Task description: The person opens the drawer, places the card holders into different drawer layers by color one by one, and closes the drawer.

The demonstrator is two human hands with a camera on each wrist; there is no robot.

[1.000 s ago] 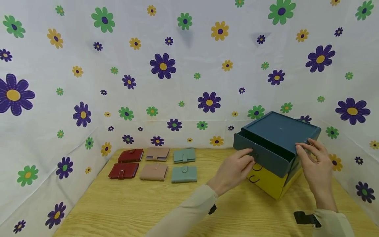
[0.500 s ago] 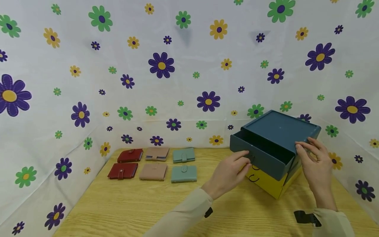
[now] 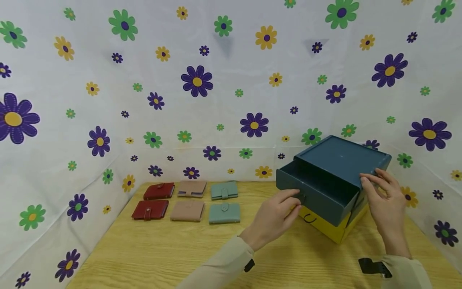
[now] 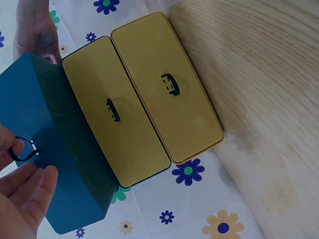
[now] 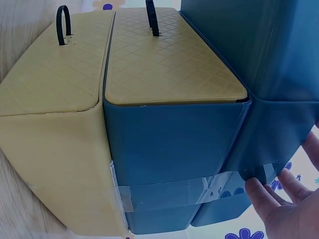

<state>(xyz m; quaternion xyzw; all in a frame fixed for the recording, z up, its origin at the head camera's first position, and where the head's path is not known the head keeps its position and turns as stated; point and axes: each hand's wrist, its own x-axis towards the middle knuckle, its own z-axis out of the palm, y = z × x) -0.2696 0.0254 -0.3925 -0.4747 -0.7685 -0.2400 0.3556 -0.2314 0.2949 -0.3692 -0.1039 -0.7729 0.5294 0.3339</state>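
Red wallets [image 3: 150, 209] lie lower left on the surface [image 3: 151, 249]; low, right of centre, the left hand [image 3: 272, 218] pinches the pull [image 4: 35, 145] of the blue drawer [image 3: 323, 202], partly out. Best draw it level; right hand [image 3: 386, 197], fingers spread, seemingly steadies the cabinet [image 3: 343, 156], far right.

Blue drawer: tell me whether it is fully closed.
No, the head view shows the blue drawer pulled out in front of its blue casing.
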